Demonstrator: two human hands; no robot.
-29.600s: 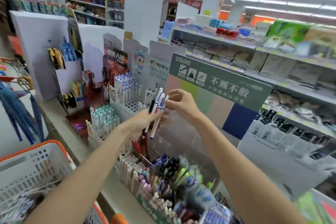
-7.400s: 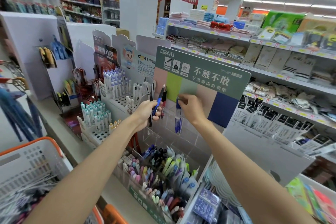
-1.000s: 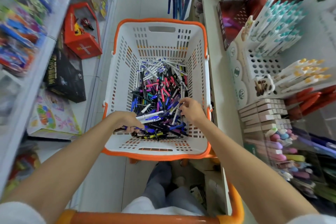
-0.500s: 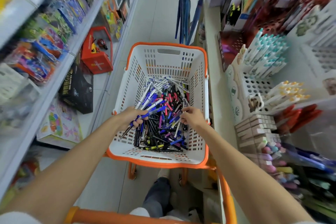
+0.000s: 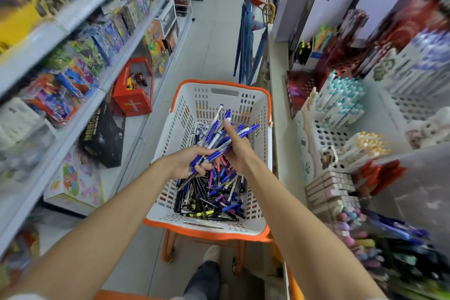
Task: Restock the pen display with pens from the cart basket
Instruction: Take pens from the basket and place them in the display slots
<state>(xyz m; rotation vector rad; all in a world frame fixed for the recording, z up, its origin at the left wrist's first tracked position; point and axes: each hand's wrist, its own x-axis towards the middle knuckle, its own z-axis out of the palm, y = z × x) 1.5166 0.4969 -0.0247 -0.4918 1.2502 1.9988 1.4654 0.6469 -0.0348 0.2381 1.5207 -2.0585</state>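
While the left hand (image 5: 188, 164) is clamped round the lower ends of a bundle of blue pens (image 5: 219, 134), held just above the cart basket (image 5: 170, 178), the right hand (image 5: 239, 151) touches the bundle from its right side. Its forefinger lies straight along the barrels. Its other fingers are hidden behind its own back, so I cannot tell whether they grip. The two hands are close together, joined by the pens between them.

The pens fan out widely above the left hand, caps pointing away from the person. Under both hands a heap of loose pens (image 5: 211, 192) in mixed colours lies on the basket floor.

The step in hand looks like gathering and squaring a handful before carrying it over. To do it well, the right hand should press the fan shut so the barrels lie parallel, all caps one way. The left hand should then close higher up the bundle, nearer its middle, because splayed pens held only at one end slip out easily. Any odd colour caught in the bunch is best dropped back now.

The pen display (image 5: 341, 102) stands well off to the right of the right hand. Its white racks are full of small holes, so a tidy bundle will let the right hand draw pens off one at a time.
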